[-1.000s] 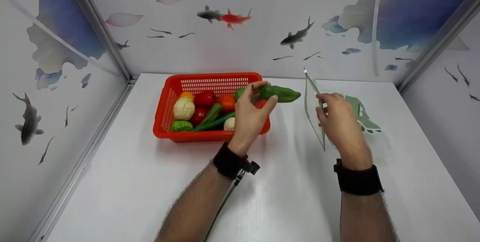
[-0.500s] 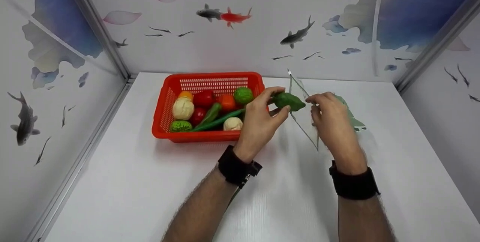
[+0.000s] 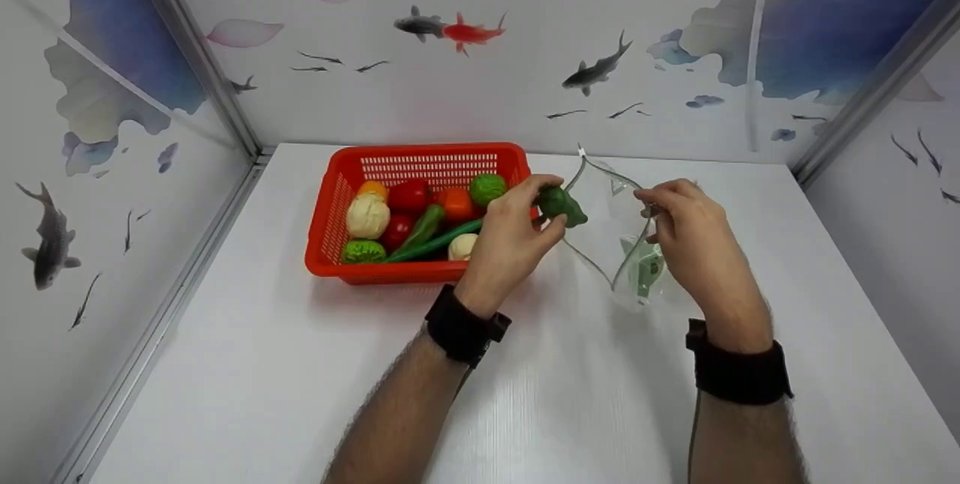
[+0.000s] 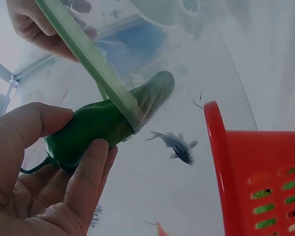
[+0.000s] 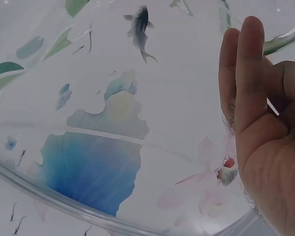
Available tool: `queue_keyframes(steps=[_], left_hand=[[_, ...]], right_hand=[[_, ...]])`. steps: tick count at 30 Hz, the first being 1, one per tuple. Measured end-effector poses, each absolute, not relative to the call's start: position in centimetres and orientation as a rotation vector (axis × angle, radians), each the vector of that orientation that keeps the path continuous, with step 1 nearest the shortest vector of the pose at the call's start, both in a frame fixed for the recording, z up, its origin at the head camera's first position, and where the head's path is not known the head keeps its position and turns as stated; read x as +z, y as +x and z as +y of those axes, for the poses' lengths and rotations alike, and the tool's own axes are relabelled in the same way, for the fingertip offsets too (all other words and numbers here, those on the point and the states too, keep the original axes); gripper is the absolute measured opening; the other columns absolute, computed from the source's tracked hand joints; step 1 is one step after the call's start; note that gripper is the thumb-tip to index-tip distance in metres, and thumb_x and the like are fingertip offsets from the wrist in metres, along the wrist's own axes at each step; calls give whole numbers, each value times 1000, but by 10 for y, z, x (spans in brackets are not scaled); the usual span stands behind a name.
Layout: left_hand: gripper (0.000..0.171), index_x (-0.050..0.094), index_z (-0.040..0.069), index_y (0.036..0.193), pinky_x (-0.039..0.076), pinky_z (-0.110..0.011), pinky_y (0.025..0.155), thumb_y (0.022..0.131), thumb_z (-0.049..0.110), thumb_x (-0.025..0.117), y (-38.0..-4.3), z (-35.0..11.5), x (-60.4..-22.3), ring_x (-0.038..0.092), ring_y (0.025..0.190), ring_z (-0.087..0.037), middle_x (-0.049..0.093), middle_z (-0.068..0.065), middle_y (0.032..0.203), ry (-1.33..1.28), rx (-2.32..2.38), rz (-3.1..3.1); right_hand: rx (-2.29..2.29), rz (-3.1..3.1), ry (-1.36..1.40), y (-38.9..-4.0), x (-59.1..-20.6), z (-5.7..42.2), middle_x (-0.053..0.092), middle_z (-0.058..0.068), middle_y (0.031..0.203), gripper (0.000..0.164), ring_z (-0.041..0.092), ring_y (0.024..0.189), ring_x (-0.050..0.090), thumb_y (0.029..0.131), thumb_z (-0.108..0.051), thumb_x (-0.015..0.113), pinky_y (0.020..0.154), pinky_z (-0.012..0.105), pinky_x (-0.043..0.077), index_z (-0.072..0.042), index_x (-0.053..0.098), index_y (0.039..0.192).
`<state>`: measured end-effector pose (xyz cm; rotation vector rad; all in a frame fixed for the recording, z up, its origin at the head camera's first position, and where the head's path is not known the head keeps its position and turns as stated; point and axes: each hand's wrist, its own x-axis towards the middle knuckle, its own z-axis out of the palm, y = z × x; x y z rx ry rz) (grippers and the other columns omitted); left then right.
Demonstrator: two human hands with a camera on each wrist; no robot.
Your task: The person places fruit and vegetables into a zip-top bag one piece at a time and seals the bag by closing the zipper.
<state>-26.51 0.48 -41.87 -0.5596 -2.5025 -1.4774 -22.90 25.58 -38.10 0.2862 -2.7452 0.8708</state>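
My left hand (image 3: 514, 240) holds a green pepper (image 3: 562, 206) by its stem end, thumb and fingers around it. In the left wrist view the tip of the pepper (image 4: 86, 137) reaches past the rim of a clear plastic bag (image 4: 88, 56) and shows through the film. My right hand (image 3: 697, 251) pinches the green edge of this bag (image 3: 646, 274), whose mouth is spread apart; a green print is on its side. In the right wrist view two fingers of the right hand (image 5: 270, 108) are extended, and the pinch is partly hidden.
Left of the hands stands a red basket (image 3: 397, 271) with several vegetables, among them a cauliflower-like white one (image 3: 367, 216), a red pepper (image 3: 409, 196) and a green ball-shaped one (image 3: 488, 189). Printed walls enclose the white table (image 3: 300, 379) at the back and sides.
The left hand has carried the pepper right from over the basket to the bag, its tip now in the mouth. The bag has turned and opened wider; the right hand has shifted slightly right.
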Motion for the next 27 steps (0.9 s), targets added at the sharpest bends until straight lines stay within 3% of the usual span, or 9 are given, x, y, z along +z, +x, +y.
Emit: queue_keyframes(steps=[5,11,14,20,22,24,27], left_hand=[[46,71,8,152,71,-31,107,109,11,84,-264,4,-418,80,122,-24,81,-11,145,-587,-1371,-2544],[46,71,9,152,70,-32,108,108,9,85,-261,4,-415,78,118,-23,81,-10,142,-615,-1258,-2578],[45,71,10,152,70,-33,108,109,9,84,-260,4,-415,77,117,-23,81,-9,141,-630,-1222,-2586],[43,72,9,151,69,-35,113,109,9,84,-258,7,-417,81,122,-22,83,-9,140,-662,-1156,-2582],[44,72,8,151,68,-36,114,109,9,85,-256,9,-418,83,126,-23,82,-10,142,-671,-1132,-2579],[46,71,9,153,68,-37,115,109,10,85,-254,12,-419,83,129,-24,82,-11,146,-680,-1106,-2582],[46,71,9,153,67,-37,117,109,12,85,-253,16,-420,83,132,-24,80,-11,149,-708,-1100,-2589]], right_hand=[[833,-2752,347,-227,-381,259,73,25,138,34,43,114,82,117,4,65,87,24,62,2,77,149],[827,-2687,410,-229,-384,261,76,16,122,15,31,100,79,110,3,78,77,4,51,-2,82,124],[876,-2700,434,-231,-385,263,72,16,122,9,32,106,76,110,1,77,77,3,53,-3,76,119],[1040,-2791,401,-233,-384,265,67,20,134,12,46,130,79,118,-5,68,87,23,72,0,65,128],[1068,-2785,380,-233,-384,263,68,21,134,13,46,129,80,118,-5,68,88,29,74,0,65,130],[1069,-2752,357,-232,-383,261,70,21,132,14,45,127,80,117,-5,69,88,27,73,0,66,130],[1009,-2662,339,-232,-383,258,75,21,129,14,41,124,81,114,-3,73,87,12,66,-1,70,128]])
